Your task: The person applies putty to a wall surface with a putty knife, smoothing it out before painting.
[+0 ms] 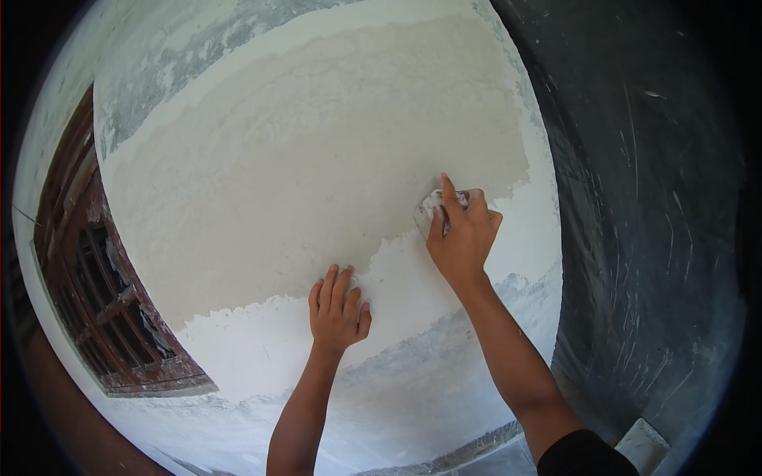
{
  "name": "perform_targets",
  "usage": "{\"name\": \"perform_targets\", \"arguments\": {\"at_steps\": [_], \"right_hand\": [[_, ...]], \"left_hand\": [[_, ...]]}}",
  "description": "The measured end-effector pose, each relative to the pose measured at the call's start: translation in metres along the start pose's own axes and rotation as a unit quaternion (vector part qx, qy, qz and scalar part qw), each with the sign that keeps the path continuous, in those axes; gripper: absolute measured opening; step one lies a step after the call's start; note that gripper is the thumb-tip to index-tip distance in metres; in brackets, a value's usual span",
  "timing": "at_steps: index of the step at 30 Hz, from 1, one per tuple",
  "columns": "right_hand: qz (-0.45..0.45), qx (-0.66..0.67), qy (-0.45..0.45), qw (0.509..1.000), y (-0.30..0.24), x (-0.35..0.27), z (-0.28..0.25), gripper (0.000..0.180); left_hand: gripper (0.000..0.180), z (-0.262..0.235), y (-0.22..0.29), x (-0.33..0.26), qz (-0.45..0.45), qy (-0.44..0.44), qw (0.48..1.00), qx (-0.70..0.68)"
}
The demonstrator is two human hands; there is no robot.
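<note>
Head view: brown window frame [103, 301] left, dark wall [651, 222] right of plastered wall [317, 143].

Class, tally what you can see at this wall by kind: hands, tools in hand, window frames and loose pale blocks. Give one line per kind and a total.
Hands: 2, the left hand flat on the wall, the right hand gripping a tool
Pale scraping tool: 1
Brown wooden window frame: 1
Pale block at lower right: 1
Total: 5

Wall [317, 143] cream over white; window frame [103, 301] reddish-brown; side wall [651, 198] dark grey
</note>
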State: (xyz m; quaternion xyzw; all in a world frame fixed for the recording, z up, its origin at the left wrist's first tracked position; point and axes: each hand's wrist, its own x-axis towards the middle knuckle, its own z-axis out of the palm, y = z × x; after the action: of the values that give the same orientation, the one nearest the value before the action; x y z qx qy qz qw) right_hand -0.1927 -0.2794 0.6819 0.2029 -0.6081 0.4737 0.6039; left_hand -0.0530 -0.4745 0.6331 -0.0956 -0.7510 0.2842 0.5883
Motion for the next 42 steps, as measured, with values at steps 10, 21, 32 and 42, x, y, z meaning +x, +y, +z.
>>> {"name": "perform_targets", "arguments": {"at_steps": [10,21,32,42], "right_hand": [[0.116,0.002,0.029,0.993,0.018,0.006,-0.006,0.050],[0.062,0.048,0.012,0.997,-0.006,-0.007,-0.001,0.050],[-0.040,0.101,-0.090,0.990,-0.032,-0.013,0.011,0.051],[-0.059,0.131,-0.131,0.981,-0.034,-0.003,0.011,0.045]], "left_hand": [[0.020,0.002,-0.001,-0.003,0.017,0.022,1.000,0.008],[0.024,0.002,-0.003,-0.005,0.018,0.002,1.000,-0.010],[0.024,0.005,-0.001,-0.003,0.013,0.010,1.000,-0.008],[0.023,0.003,-0.003,-0.006,0.012,0.008,1.000,-0.021]]}}
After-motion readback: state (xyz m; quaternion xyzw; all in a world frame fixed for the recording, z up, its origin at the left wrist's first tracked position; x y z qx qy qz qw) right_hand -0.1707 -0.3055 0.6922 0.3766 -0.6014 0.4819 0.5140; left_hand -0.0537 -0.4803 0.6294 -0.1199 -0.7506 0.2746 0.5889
